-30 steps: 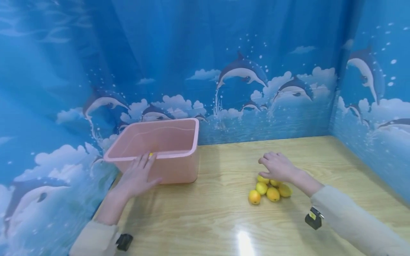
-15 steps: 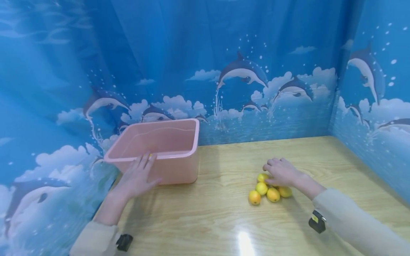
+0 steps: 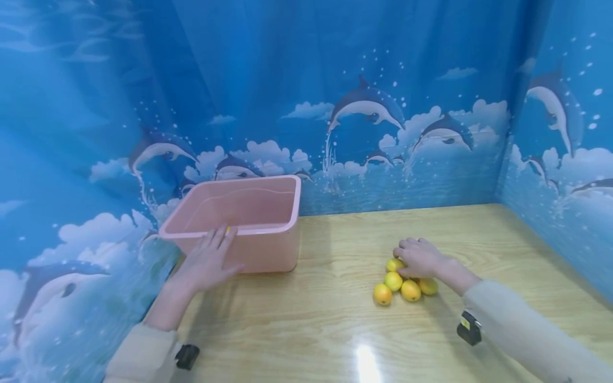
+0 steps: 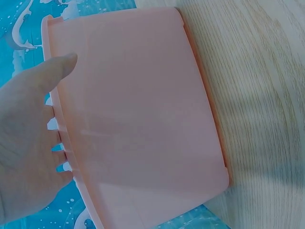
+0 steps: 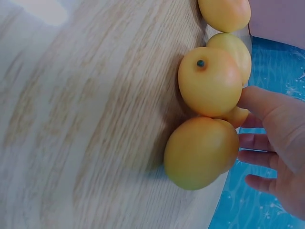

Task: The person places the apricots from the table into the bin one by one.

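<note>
My left hand (image 3: 203, 266) rests at the near rim of a pink plastic bin (image 3: 268, 252). Its straight fingers cross the rim, and in the left wrist view the thumb (image 4: 59, 69) lies along the outer wall; the fingertips are hidden. A sliver of yellow (image 3: 229, 229) shows inside the bin by the fingertips. Over the back of a cluster of yellow-orange fruits (image 3: 411, 291), my right hand (image 3: 421, 259) has its fingers curled. In the right wrist view the thumb and fingers close about a small fruit (image 5: 237, 117), mostly hidden behind a fruit with a dark stem end (image 5: 209, 81).
Blue curtains (image 3: 258, 80) printed with dolphins stand behind the wooden table (image 3: 306, 319) and at both sides. Several fruits touch one another, with one (image 3: 382, 294) at the near left of the cluster. Bare tabletop lies between bin and fruits.
My right hand has moved slightly right and down onto the back fruits, its fingers drawing in. The left hand keeps its place on the bin rim.
</note>
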`<action>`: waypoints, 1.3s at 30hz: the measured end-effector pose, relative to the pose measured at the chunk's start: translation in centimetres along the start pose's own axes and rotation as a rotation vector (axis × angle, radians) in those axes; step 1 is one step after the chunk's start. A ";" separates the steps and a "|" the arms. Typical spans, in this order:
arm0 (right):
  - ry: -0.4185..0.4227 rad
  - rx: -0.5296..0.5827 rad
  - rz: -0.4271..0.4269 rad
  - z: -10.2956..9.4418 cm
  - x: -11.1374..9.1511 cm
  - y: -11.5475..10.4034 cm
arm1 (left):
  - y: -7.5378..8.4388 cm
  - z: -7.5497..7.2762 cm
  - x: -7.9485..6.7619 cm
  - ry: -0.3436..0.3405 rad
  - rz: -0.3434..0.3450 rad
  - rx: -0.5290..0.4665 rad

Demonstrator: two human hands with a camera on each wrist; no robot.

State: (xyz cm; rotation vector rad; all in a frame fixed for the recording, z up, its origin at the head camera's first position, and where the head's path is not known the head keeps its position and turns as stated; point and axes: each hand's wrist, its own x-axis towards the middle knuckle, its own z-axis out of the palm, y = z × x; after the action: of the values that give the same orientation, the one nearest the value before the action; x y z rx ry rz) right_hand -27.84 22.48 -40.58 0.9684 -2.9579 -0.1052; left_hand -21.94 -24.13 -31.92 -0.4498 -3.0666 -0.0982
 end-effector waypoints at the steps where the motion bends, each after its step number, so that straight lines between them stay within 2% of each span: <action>1: -0.002 0.003 0.003 0.0 0.1 0.0 | 0.0 0.0 0.1 -0.005 -0.004 0.000; 14: -0.047 0.063 0.041 0.7 0.8 -0.2 | 0.1 0.3 0.0 -0.002 -0.003 0.050; 28: -0.035 0.038 0.064 0.7 1.0 0.4 | 0.1 0.3 -0.1 0.018 0.012 0.067; 39: 0.045 0.034 0.055 -1.0 1.1 0.9 | 0.1 0.3 -0.1 0.019 0.008 0.071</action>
State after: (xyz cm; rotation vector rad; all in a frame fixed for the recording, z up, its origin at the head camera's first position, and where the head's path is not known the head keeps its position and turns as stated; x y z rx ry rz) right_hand -29.25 22.48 -39.48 0.8802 -2.9512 -0.0316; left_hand -21.82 -24.01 -32.21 -0.4550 -3.0373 0.0068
